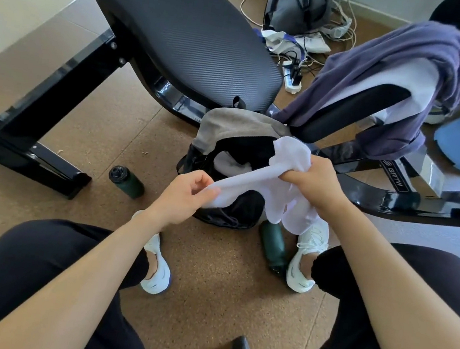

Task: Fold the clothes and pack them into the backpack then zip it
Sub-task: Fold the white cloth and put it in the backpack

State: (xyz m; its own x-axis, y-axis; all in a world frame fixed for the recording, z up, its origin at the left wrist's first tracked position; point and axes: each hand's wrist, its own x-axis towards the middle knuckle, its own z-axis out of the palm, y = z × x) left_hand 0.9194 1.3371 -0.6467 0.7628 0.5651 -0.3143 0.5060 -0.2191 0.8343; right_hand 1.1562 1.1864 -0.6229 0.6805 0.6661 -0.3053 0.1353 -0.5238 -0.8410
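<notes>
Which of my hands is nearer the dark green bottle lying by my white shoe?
Right. The right hand, gripping the white cloth, is above the dark green bottle; the left hand is farther to its left.

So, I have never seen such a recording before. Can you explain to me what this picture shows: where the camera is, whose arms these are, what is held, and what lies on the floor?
There is no machine here. A person wears a camera on the head, looking forward and down, so the two bare arms are their own. They seem to sit, with black trousers and white shoes in view.

Both hands hold one white garment: the left hand pinches one end, the right hand grips the bunched middle.

Below it, on the brown floor, stands an open grey and black backpack with some cloth already inside. Two dark green bottles lie there: one to the left, one by the right shoe. A purple garment hangs over a black bench.
</notes>
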